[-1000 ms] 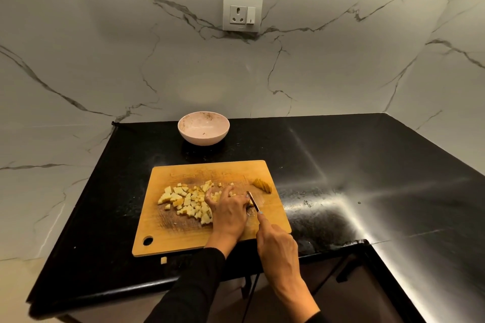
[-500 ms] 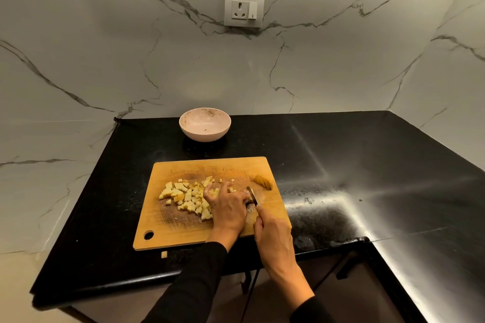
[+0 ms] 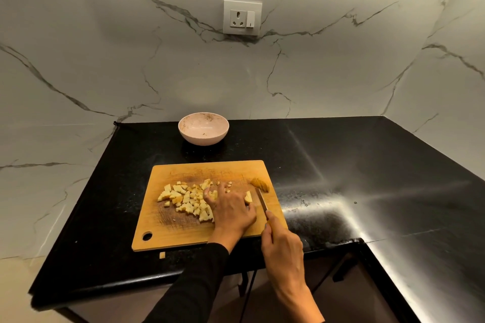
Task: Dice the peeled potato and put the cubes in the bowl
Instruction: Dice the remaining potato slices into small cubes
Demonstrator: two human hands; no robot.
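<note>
A wooden cutting board [image 3: 183,233] lies on the black counter. Several pale potato cubes [image 3: 183,198] are heaped on its left half. My left hand [image 3: 231,210] lies over the cubes' right side and holds a small potato piece [image 3: 248,197] down with curled fingers. My right hand [image 3: 283,249] grips a knife [image 3: 261,199] whose blade stands just right of that piece. A sliced brownish potato chunk [image 3: 260,184] sits near the board's right edge. The pink bowl [image 3: 203,128] stands behind the board, with no cubes visible inside.
One stray cube [image 3: 162,255] lies on the black counter [image 3: 341,178] in front of the board. Marble walls close the back and the right side. A wall socket [image 3: 242,17] is above the bowl. The counter's front edge runs just below my wrists.
The knife has drawn back a little to the right of the held piece. My left hand stays over the cubes. The camera has shifted slightly.
</note>
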